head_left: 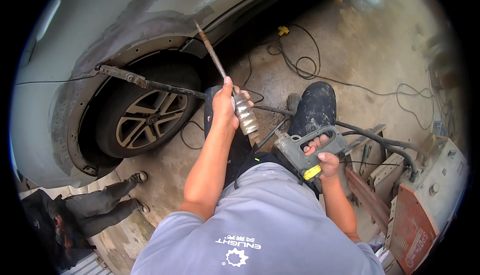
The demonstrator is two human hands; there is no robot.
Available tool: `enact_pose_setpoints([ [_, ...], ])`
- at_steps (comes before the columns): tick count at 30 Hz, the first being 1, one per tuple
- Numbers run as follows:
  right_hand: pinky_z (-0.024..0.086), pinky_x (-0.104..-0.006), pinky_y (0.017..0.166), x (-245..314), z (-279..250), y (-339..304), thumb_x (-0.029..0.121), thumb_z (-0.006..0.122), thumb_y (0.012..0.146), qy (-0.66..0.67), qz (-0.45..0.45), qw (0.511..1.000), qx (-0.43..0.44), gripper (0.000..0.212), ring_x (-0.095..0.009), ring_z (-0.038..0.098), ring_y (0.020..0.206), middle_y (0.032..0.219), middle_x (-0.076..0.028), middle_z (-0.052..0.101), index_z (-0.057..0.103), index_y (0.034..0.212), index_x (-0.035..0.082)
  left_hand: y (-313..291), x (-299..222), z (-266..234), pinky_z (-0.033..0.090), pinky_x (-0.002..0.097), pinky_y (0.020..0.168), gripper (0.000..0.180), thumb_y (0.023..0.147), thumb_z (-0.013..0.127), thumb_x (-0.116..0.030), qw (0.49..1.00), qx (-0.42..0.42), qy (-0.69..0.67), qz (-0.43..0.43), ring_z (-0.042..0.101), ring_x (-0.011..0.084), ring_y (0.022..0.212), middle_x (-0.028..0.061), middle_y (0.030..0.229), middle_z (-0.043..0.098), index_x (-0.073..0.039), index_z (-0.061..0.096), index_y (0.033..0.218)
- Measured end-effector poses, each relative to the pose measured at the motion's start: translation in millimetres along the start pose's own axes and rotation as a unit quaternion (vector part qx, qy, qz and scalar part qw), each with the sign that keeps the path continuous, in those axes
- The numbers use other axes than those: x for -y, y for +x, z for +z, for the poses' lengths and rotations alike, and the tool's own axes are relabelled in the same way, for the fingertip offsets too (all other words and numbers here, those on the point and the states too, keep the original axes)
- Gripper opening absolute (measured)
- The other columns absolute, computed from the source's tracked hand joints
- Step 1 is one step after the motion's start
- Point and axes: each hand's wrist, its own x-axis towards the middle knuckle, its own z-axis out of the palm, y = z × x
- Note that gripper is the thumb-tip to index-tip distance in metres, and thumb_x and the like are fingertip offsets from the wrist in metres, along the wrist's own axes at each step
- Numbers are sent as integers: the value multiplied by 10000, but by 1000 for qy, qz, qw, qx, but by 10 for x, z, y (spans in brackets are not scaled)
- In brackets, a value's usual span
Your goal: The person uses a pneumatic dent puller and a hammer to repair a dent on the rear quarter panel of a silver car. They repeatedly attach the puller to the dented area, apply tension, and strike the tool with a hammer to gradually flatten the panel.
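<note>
My left hand (226, 106) is wrapped round a slide hammer (214, 57), at the upper end of its ribbed metal weight. The rod slants up and away, and its pointed tip lies at or near the sanded patch (135, 22) on the grey car body panel (95, 5); touching or apart, I cannot tell. My right hand (325, 159) grips the looped handle of a grey welding gun (295, 150) with a yellow part, held over my lap. Where the hammer's lower end meets the gun is unclear. A flat metal bar (131, 77) is fixed at the wheel arch edge.
The car wheel (150, 117) is close on the left. Thick cables (387, 142) run to a red and grey machine (425, 200) at right. A thin black cable (360, 87) with a yellow plug (283, 30) trails over the concrete. Another person (102, 202) stands lower left.
</note>
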Motion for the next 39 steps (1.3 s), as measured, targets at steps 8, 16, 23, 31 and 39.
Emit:
enact_pose_setpoints([
  [8, 482, -423, 967, 12, 37, -47, 93, 681, 659, -4, 7, 1000, -28, 376, -200, 520, 895, 891, 4, 418, 520, 996, 137, 29, 49, 5, 560, 462, 566, 499, 1054, 497, -562, 998, 50, -49, -8, 661, 313, 634, 135, 793, 631, -117, 509, 829],
  [16, 496, -466, 1021, -38, -91, -129, 51, 707, 663, -11, 37, 999, 30, 500, -247, 581, 977, 981, -26, 529, 664, 1152, 144, 196, 191, 7, 567, 471, 646, 524, 1084, 392, -570, 985, 127, -116, -21, 654, 315, 693, 125, 831, 625, -123, 522, 843],
  [23, 466, -389, 951, 10, 172, -35, 80, 687, 657, -29, 27, 999, 18, 355, -176, 472, 878, 900, 2, 415, 511, 959, 140, 169, 219, 62, 564, 475, 625, 518, 1063, 458, -576, 987, 110, -117, 3, 657, 325, 674, 136, 821, 631, -115, 515, 833],
  [31, 431, -352, 944, -14, 107, -53, 61, 631, 688, -18, 0, 999, 47, 385, -175, 424, 920, 935, -18, 361, 435, 1013, 126, 182, 259, 134, 567, 435, 548, 540, 1019, 547, -599, 987, 77, -138, 25, 678, 312, 586, 157, 766, 658, -98, 546, 818],
  [39, 436, -350, 960, -25, 137, -32, 94, 657, 705, -42, -4, 998, 55, 367, -172, 422, 911, 945, -26, 365, 419, 982, 128, 185, 247, 131, 553, 444, 515, 547, 1038, 518, -585, 988, 60, -139, 20, 669, 310, 559, 162, 747, 656, -87, 543, 815],
])
